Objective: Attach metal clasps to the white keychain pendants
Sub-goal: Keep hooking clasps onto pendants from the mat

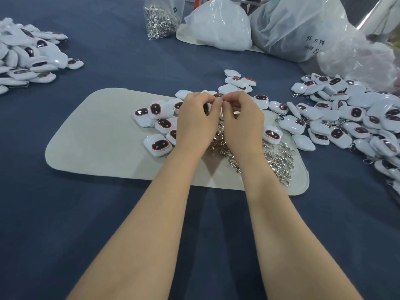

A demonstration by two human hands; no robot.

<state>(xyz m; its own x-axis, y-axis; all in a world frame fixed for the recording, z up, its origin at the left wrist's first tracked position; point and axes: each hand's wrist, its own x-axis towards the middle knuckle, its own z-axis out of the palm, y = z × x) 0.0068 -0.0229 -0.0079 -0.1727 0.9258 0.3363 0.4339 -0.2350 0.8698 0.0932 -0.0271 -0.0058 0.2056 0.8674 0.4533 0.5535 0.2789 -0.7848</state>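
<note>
Held pendant sits over the mat's far edge, approx. centre, between the two palms. Only a sliver shows; the rest is hidden.

Left hand: fingers curled, pinching that pendant. Right hand: fingers curled too, tips meeting the left's and pinching sth. tiny, prob. a clasp ring, but too small to confirm.

Step in hand, my read: mid-attach, working the ring through the pendant's loop. The join itself is not visible, so can't tell if it's through yet.

Next move needs: a steady pinch w/ both hands, ring fully seated, then the done piece goes off to a pile and a fresh pendant + clasp get picked up.

- Loose clasps: heaped on the mat's near-right part, some under the wrists.
- Bare pendants: on the mat, left of the hands.
- Right pile: just off the mat's right edge, several w/ clasps showing, so prob. finished ones.
- Left pile: well apart from the mat, far left.
- Clasp bag and white plastic bags: beyond the mat's far side.

All on the blue-covered table.
</note>
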